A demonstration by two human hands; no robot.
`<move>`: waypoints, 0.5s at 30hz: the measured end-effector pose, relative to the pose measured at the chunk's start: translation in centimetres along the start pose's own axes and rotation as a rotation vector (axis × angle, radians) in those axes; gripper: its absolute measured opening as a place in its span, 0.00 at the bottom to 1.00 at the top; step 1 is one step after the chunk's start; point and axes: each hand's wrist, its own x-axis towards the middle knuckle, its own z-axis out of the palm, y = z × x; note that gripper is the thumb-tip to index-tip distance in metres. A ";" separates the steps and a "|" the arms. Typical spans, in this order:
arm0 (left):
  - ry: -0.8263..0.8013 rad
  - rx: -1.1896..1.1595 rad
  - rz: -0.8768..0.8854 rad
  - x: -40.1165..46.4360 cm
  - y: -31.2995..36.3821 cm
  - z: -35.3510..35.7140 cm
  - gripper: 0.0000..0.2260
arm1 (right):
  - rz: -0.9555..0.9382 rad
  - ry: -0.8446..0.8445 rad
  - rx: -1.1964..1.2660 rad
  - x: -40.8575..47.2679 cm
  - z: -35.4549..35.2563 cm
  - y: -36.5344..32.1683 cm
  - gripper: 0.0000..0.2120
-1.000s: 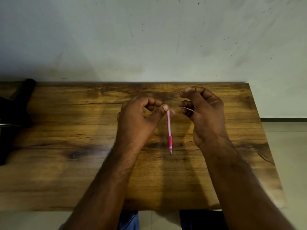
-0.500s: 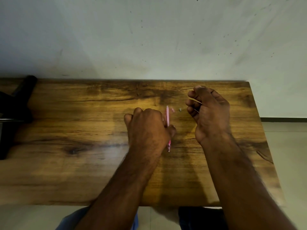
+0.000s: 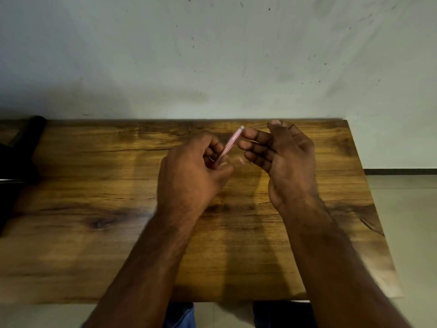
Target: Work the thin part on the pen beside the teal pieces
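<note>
Head view. The left hand (image 3: pixel 194 171) is gripping a slim pink plastic pen (image 3: pixel 229 145) by its lower end; the fingers are curling round the barrel and the thumb is closing over it from the near side. The pen is being held off the brown wood-grain tabletop (image 3: pixel 94 185), tilted so that its pale upper tip is pointing up and away from the grip, toward the right hand. This slant is most likely presenting the free end to the other hand.

The right hand (image 3: pixel 283 162) is hovering just beside the upper tip of the pen, palm turned toward the left hand, fingers half bent and spread. A thin, wire-like strand (image 3: pixel 256 125) is showing at its fingertips, beyond the pen tip; what it is, and whether the fingers are pinching it, cannot be told from this view.

Just beyond the left grip, between the two hands, a small pinkish piece (image 3: pixel 241 160) is lying on the tabletop, with a tiny dark speck next to it. These look like loose parts set down within reach, though they are too small to identify.

Well to the left of the grip, a black object (image 3: pixel 21 147) is resting at the table's edge. A pale, scuffed wall (image 3: pixel 212 55) is rising behind the table.
</note>
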 end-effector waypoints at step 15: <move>0.040 -0.022 0.013 0.3 -1.2 -0.7 0.09 | -0.094 -0.039 -0.048 -0.2 0.5 0.3 0.06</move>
